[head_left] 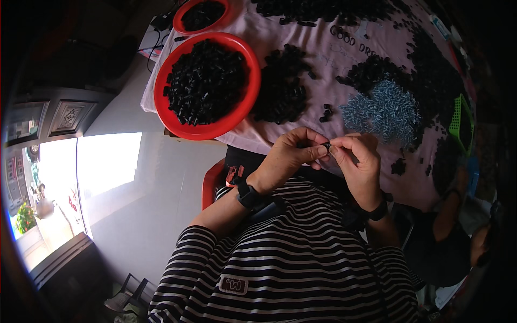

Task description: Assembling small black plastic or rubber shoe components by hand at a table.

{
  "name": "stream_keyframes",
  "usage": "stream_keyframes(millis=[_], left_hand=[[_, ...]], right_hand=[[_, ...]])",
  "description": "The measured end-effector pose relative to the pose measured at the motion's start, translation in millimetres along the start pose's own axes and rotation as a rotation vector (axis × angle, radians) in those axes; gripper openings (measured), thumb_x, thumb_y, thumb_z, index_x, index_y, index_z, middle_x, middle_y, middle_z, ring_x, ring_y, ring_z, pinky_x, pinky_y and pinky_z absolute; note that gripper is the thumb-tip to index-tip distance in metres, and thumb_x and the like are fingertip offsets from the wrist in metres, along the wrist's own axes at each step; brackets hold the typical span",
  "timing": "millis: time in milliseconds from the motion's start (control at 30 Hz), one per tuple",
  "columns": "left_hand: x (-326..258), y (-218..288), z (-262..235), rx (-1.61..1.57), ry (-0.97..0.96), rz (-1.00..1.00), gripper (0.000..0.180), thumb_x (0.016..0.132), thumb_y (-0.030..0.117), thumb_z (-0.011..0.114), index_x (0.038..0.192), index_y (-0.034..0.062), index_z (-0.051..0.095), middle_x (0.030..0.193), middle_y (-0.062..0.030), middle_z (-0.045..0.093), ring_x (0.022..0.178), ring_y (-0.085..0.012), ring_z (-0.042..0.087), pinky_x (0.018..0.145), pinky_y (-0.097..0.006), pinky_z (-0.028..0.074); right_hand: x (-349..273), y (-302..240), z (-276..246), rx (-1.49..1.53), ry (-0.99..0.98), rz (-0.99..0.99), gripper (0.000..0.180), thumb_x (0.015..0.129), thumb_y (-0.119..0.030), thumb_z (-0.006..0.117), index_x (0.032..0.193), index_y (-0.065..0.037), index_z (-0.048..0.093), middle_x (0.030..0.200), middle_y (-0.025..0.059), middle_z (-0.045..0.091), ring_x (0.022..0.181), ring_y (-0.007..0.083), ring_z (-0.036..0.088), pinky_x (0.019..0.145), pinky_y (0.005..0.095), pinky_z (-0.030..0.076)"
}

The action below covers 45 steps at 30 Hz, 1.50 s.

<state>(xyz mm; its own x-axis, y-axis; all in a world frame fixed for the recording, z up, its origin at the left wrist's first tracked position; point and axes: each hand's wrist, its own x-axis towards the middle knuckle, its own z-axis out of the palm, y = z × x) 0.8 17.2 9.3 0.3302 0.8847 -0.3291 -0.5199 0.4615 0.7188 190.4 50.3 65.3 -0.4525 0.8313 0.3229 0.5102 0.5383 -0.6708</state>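
Observation:
Just over the near edge of the table, my left hand (291, 157) and my right hand (360, 160) meet fingertip to fingertip. Both pinch a small black plastic part (326, 145), mostly covered by the thumbs and fingers. A few loose black parts (326, 113) lie on the cloth beyond my hands. To the right of them is a heap of silvery-blue screws (385, 112). A pile of black plastic pieces (283, 89) sits beyond my left hand, beside a red basin (253, 81) filled with more black pieces (204, 81).
A pink cloth (323, 64) covers the table. At the far left stands a smaller red basin (226, 20); black pieces (436, 75) spread along the right side by a green basket (458, 116). Another person (444, 242) sits close on my right. A red chair (210, 188) is at my left.

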Motion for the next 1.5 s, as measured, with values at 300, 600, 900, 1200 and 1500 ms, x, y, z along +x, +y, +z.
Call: stream_keyframes(millis=[300,600,900,1200,1500], left_hand=[[-3.2,-3.7,-4.2,-0.015,-0.036,0.023,0.022,0.099,0.009,0.071,0.118,-0.0002,0.065,0.105,-0.0077,0.072,0.095,-0.0152,0.071,0.080,-0.026,0.059],[-6.7,-0.8,-8.3,0.044,0.000,0.013,0.025,0.100,0.013,0.070,0.121,-0.0007,0.066,0.108,-0.0061,0.072,0.097,-0.0135,0.071,0.081,-0.026,0.059],[-3.7,-4.6,-3.9,0.071,-0.004,0.023,0.023,0.100,0.012,0.070,0.118,-0.0018,0.064,0.107,-0.0075,0.072,0.096,-0.0130,0.071,0.080,-0.025,0.060],[-5.8,-5.7,-7.1,0.076,0.032,0.029,0.023,0.099,0.011,0.071,0.118,-0.0017,0.064,0.107,-0.0079,0.072,0.095,-0.0136,0.071,0.080,-0.025,0.060],[-8.5,-3.3,-6.7,0.024,-0.036,-0.015,0.021,0.098,0.009,0.072,0.115,0.0013,0.064,0.101,-0.0040,0.069,0.089,-0.0112,0.069,0.080,-0.025,0.059]], right_hand=[[4.8,40.3,18.2,0.172,0.062,0.222,0.013,0.090,0.002,0.072,0.102,-0.003,0.072,0.090,0.0063,0.071,0.080,0.0203,0.065,0.079,0.0333,0.047],[4.7,17.9,9.4,0.039,-0.033,-0.064,0.025,0.086,-0.005,0.077,0.110,-0.011,0.073,0.093,0.0005,0.066,0.085,0.0209,0.056,0.087,0.0366,0.042],[-3.5,16.7,16.4,-0.037,0.000,-0.028,0.014,0.087,-0.004,0.075,0.097,-0.010,0.068,0.090,0.0001,0.066,0.085,0.0211,0.058,0.089,0.0383,0.039],[-3.3,20.0,13.6,-0.093,-0.043,-0.144,0.020,0.086,-0.002,0.076,0.104,-0.010,0.076,0.089,0.0003,0.068,0.086,0.0209,0.059,0.088,0.0369,0.041],[15.7,64.8,33.7,-0.446,-0.058,-0.232,0.021,0.092,-0.009,0.070,0.113,-0.010,0.073,0.095,0.0031,0.066,0.090,0.0208,0.065,0.088,0.0398,0.040]])
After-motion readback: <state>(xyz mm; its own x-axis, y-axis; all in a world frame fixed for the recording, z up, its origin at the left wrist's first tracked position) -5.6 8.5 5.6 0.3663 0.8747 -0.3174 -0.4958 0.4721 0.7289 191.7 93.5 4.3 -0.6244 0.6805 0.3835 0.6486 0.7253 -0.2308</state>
